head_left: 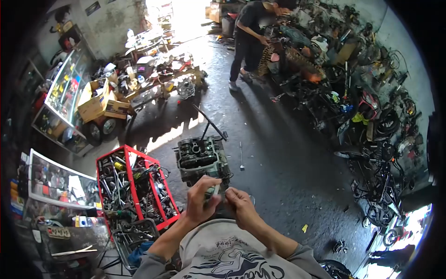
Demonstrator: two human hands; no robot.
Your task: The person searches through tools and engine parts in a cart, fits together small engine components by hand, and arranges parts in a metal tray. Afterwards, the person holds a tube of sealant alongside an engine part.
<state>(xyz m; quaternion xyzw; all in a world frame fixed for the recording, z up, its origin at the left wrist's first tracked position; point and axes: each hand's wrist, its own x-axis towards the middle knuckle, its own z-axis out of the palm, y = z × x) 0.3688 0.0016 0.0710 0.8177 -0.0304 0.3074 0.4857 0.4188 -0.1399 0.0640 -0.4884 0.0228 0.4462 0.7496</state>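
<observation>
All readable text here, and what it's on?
"Cha": dark script on the pale grey cloth shirt; further letters unclear.
Smaller print higher on the shirt: too blurred to read.
Small rectangular plate with pale characters, lower left: too blurred.
Colourful packages in the white-framed glass case: labels too small.

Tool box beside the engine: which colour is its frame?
The frame is red, seen best in the head view.

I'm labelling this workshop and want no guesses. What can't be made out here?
All in the head view:
Anything inside the right hand: hidden by its curled fingers.
The engine part: near end partly behind the left hand.
Shirt: lowest lettering cut off by the bottom edge.
Far opening: lost in glare.
</observation>
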